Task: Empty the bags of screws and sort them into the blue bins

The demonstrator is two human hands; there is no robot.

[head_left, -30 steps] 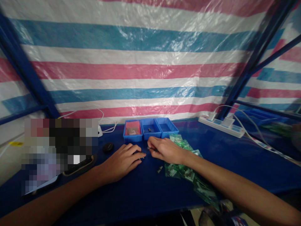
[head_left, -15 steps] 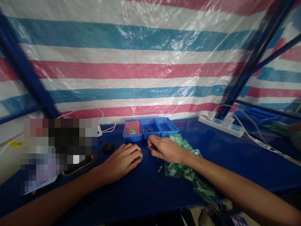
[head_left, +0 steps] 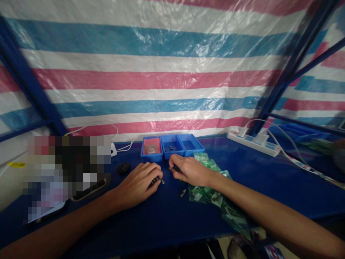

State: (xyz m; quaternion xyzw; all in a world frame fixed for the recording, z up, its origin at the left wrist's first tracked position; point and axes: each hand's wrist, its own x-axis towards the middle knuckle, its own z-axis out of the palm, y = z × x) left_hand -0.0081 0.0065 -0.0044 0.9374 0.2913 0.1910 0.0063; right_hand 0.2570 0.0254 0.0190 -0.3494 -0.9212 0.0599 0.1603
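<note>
My left hand (head_left: 144,180) rests low over the blue table with its fingers curled round a small dark piece. A short metal fitting (head_left: 162,182) shows just past the fingertips; I cannot tell whether it is part of that piece. My right hand (head_left: 190,170) pinches another small dark piece with a metal end (head_left: 170,168) between thumb and forefinger, near the front of the bins. On the table below this hand lies a loose small metal part (head_left: 182,193). Green-tinted plastic bags (head_left: 212,192) of small parts spread beneath my right wrist and forearm.
Behind my hands stand a blue bin (head_left: 152,157) with a pink lining and a small bag, a middle blue bin (head_left: 172,154) with a few small parts, and another blue bin (head_left: 194,146). A round black object (head_left: 123,168) lies left; a white power strip (head_left: 253,144) sits right.
The fingers of my left hand have shifted slightly, and more of the dark piece and the metal fitting shows. My right hand keeps its pinch in nearly the same spot.
</note>
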